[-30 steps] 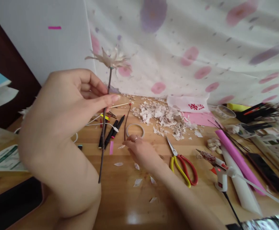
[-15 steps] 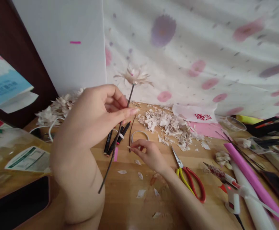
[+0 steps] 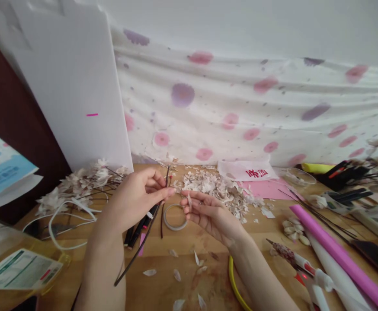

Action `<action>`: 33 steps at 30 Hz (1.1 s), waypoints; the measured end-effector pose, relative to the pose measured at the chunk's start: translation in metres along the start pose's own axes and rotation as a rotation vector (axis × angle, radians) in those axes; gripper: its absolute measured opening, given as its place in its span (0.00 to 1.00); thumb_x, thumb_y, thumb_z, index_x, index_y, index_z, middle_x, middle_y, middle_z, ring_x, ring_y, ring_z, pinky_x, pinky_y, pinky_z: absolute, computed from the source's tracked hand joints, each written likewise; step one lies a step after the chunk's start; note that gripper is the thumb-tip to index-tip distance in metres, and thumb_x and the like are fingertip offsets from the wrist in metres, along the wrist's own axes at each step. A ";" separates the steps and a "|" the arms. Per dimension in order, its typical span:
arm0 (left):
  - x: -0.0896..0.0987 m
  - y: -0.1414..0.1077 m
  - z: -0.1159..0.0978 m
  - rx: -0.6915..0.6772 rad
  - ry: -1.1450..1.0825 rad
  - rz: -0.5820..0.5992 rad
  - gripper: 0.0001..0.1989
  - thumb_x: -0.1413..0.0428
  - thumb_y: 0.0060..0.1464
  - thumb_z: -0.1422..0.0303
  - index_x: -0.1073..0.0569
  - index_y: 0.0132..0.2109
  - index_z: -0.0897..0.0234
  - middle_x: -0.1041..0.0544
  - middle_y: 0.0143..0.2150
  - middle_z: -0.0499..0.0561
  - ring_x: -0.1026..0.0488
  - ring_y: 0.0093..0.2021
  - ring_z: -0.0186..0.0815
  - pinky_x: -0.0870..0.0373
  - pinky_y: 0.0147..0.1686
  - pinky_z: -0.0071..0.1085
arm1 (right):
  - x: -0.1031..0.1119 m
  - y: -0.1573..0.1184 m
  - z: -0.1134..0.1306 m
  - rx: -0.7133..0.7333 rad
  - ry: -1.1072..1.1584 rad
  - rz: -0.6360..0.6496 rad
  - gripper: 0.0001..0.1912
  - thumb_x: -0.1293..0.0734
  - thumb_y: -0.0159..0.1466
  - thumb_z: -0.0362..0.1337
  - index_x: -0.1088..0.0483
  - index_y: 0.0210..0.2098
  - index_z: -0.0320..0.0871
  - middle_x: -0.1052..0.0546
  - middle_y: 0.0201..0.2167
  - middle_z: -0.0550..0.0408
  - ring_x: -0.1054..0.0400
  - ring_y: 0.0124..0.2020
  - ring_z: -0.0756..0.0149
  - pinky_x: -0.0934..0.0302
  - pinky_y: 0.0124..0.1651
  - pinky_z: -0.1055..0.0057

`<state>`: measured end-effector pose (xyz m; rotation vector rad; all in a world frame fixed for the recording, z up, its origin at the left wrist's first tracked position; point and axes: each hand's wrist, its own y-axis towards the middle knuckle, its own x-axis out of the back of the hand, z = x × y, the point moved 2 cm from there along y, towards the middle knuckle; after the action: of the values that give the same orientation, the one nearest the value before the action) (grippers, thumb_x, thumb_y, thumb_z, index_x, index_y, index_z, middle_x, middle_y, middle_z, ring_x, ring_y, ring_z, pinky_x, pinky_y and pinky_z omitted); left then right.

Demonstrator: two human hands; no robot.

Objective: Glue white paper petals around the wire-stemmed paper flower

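Observation:
My left hand (image 3: pixel 133 201) grips a thin dark stem (image 3: pixel 146 231) between thumb and fingers, and the stem slants down past the table's front. A pale tuft (image 3: pixel 168 158) at its top blends into the patterned cloth. My right hand (image 3: pixel 208 214) is raised just beside the left, pinching a small white petal-like flake (image 3: pixel 189 201) between its fingertips. Beneath the hands lies a ring of tape (image 3: pixel 175 217), partly hidden by them.
A heap of white flakes (image 3: pixel 215 190) covers the wooden table (image 3: pixel 163 268) behind the hands, and loose flakes lie in front. Finished stems of white blossoms (image 3: pixel 78 188) lie at left. At right are a glue gun (image 3: pixel 312 276) and a pink roll (image 3: pixel 338 263).
The view has tilted up, so more wall shows. The stem and flower head have dropped lower, and my right hand has risen from the table toward my left. The scissors have slid mostly out of view.

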<state>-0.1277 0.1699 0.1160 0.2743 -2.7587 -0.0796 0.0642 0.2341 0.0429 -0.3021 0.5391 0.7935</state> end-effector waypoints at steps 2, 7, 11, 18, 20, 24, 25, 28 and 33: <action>-0.003 0.002 0.000 0.012 0.009 -0.004 0.14 0.32 0.49 0.58 0.29 0.31 0.57 0.17 0.27 0.48 0.22 0.27 0.37 0.30 0.27 0.29 | 0.003 -0.001 0.003 -0.021 0.041 -0.002 0.18 0.22 0.58 0.32 0.21 0.47 0.39 0.16 0.43 0.49 0.21 0.41 0.68 0.27 0.48 0.72; -0.009 0.004 -0.001 0.069 0.015 0.003 0.16 0.31 0.45 0.58 0.29 0.31 0.59 0.19 0.25 0.47 0.23 0.26 0.37 0.31 0.26 0.29 | 0.004 -0.004 0.009 -0.028 0.068 -0.003 0.15 0.23 0.61 0.36 0.20 0.46 0.38 0.15 0.42 0.47 0.20 0.42 0.66 0.27 0.51 0.69; -0.012 0.005 -0.002 0.070 0.020 -0.002 0.16 0.31 0.46 0.56 0.29 0.32 0.59 0.19 0.26 0.47 0.24 0.27 0.37 0.31 0.28 0.30 | 0.002 -0.008 0.015 -0.007 0.048 0.001 0.16 0.20 0.58 0.34 0.20 0.45 0.40 0.15 0.40 0.51 0.20 0.37 0.70 0.27 0.46 0.75; -0.018 0.006 -0.004 0.060 -0.004 0.003 0.17 0.32 0.47 0.55 0.30 0.32 0.59 0.18 0.26 0.48 0.23 0.27 0.37 0.31 0.29 0.30 | 0.003 -0.015 0.024 0.046 0.005 -0.016 0.16 0.19 0.57 0.37 0.21 0.42 0.40 0.15 0.38 0.52 0.20 0.34 0.71 0.26 0.41 0.75; -0.021 0.005 -0.008 0.049 -0.041 -0.022 0.18 0.30 0.45 0.55 0.29 0.31 0.59 0.18 0.25 0.47 0.22 0.27 0.38 0.30 0.30 0.31 | 0.003 -0.018 0.027 0.070 -0.017 -0.029 0.17 0.19 0.56 0.38 0.21 0.42 0.41 0.15 0.38 0.52 0.20 0.34 0.70 0.26 0.41 0.74; -0.035 0.002 -0.018 0.059 -0.191 -0.026 0.18 0.28 0.41 0.56 0.25 0.30 0.60 0.17 0.27 0.48 0.20 0.29 0.37 0.26 0.33 0.30 | 0.004 -0.024 0.034 0.127 -0.083 -0.051 0.18 0.19 0.56 0.39 0.22 0.44 0.43 0.14 0.37 0.53 0.19 0.33 0.70 0.27 0.41 0.74; -0.040 0.001 -0.020 0.060 -0.229 -0.032 0.17 0.27 0.41 0.57 0.24 0.30 0.61 0.17 0.28 0.48 0.20 0.30 0.37 0.25 0.34 0.30 | 0.003 -0.025 0.036 0.143 -0.102 -0.055 0.18 0.19 0.57 0.40 0.22 0.43 0.43 0.14 0.35 0.54 0.19 0.32 0.70 0.28 0.41 0.74; -0.053 -0.002 -0.025 0.049 -0.321 -0.063 0.16 0.27 0.41 0.58 0.22 0.32 0.61 0.16 0.31 0.48 0.20 0.31 0.36 0.23 0.37 0.30 | 0.000 -0.029 0.040 0.185 -0.157 -0.059 0.15 0.20 0.59 0.43 0.23 0.37 0.41 0.14 0.33 0.54 0.20 0.30 0.70 0.28 0.39 0.74; -0.065 -0.003 -0.026 0.039 -0.425 -0.100 0.11 0.28 0.43 0.63 0.20 0.31 0.60 0.17 0.31 0.46 0.22 0.30 0.32 0.23 0.36 0.28 | -0.003 -0.036 0.048 0.265 -0.209 -0.068 0.18 0.24 0.63 0.50 0.32 0.35 0.45 0.15 0.31 0.54 0.18 0.33 0.66 0.27 0.43 0.69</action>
<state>-0.0582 0.1793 0.1172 0.4525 -3.1682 -0.1226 0.1061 0.2298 0.0859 0.0074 0.4282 0.6699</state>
